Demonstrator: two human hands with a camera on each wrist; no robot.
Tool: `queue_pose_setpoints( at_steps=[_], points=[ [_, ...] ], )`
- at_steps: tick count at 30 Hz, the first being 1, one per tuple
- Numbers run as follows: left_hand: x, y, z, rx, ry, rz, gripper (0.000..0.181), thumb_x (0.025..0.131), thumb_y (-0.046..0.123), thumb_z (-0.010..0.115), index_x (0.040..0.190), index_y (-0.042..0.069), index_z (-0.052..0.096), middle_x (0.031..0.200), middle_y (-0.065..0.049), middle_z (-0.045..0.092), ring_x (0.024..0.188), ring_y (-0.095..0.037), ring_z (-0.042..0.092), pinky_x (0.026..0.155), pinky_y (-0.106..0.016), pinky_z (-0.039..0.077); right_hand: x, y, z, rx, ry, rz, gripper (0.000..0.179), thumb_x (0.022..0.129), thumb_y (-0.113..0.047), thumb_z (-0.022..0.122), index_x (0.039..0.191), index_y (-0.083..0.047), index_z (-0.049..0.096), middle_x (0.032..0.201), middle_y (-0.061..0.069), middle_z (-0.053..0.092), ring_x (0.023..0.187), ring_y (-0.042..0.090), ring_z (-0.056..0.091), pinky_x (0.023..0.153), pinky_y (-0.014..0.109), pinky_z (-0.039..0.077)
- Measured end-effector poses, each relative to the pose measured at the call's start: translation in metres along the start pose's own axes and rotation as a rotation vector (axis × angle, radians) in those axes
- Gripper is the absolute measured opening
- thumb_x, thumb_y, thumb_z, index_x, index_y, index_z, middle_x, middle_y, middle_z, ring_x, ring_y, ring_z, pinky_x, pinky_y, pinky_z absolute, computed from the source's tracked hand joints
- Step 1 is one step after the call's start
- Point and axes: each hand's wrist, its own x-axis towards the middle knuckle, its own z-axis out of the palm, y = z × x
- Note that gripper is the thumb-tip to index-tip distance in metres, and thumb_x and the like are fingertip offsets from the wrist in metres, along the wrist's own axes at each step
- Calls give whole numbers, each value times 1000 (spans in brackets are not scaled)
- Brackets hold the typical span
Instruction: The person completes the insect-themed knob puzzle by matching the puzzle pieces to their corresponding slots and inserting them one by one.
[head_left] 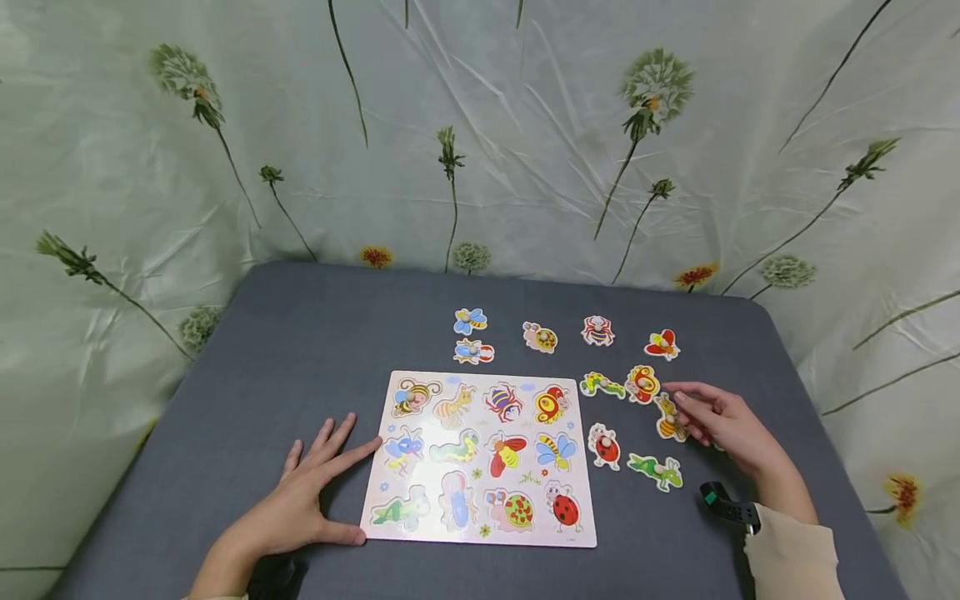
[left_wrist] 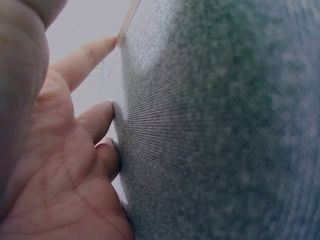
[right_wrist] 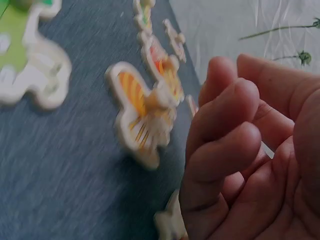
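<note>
Fingers spread, my left hand (head_left: 311,496) rests at the left side of a pink insect puzzle board (head_left: 536,538). Its thumb is at the near left corner and its index fingertip at the left edge. To the right of the board, my right hand (head_left: 723,425) hovers with loosely bent fingers over an orange-striped knobbed piece (head_left: 670,421). In the right wrist view this striped piece (right_wrist: 132,95) lies apart from the fingers, which hold nothing. A red and yellow butterfly piece (head_left: 642,384) lies just left of the index fingertip. Another piece (right_wrist: 172,220) is mostly hidden behind the right hand.
Right of the board lie a caterpillar piece (head_left: 602,384), a ladybug piece (head_left: 604,446) and a green grasshopper piece (head_left: 656,472). Beyond it are a snail piece (head_left: 540,337), a spider piece (head_left: 597,331) and several others. The dark grey table (head_left: 337,317) meets a flowered curtain (head_left: 525,208).
</note>
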Motion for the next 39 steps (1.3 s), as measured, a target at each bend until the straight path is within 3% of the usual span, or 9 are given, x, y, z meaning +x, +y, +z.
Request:
queue_pose_setpoints(
  at_steps=[9, 16, 22, 29, 39],
  points=[
    [1, 2, 1, 21, 1, -14, 116, 59, 62, 100, 161, 43, 48, 181, -15, 15, 164, -58, 1, 118, -85, -6, -7, 16, -4, -17, 38, 63, 30, 112, -20, 59, 140, -11, 68, 82, -6, 68, 59, 12, 55, 52, 28, 50],
    [2, 1, 2, 18, -5, -4, 116, 59, 62, 100, 161, 43, 48, 181, -15, 15, 164, -58, 2, 118, -85, -6, -13, 16, -4, -40, 33, 109, 41, 111, -24, 62, 144, 0, 61, 81, -4, 71, 56, 10, 58, 49, 28, 51],
    [0, 0, 1, 13, -10, -13, 116, 59, 61, 100, 161, 43, 47, 182, -15, 14, 164, -57, 1, 118, -84, -6, -13, 12, -1, -15, -1, 158, 45, 110, -28, 63, 147, -2, 61, 80, -5, 69, 56, 8, 61, 49, 26, 51],
    [0, 1, 0, 10, -9, -10, 116, 60, 60, 100, 162, 44, 47, 182, -14, 14, 164, -57, 1, 119, -84, -7, -13, 13, -4, -49, -17, 177, 50, 109, -27, 66, 147, 4, 59, 79, -4, 70, 54, 8, 60, 49, 26, 52],
    [1, 0, 1, 14, -5, -10, 116, 60, 61, 100, 161, 44, 47, 182, -14, 14, 165, -57, 1, 119, -84, -7, -8, 13, -3, -22, 5, 216, 52, 108, -27, 67, 147, 6, 57, 80, -4, 70, 55, 4, 59, 50, 23, 53]
  ],
)
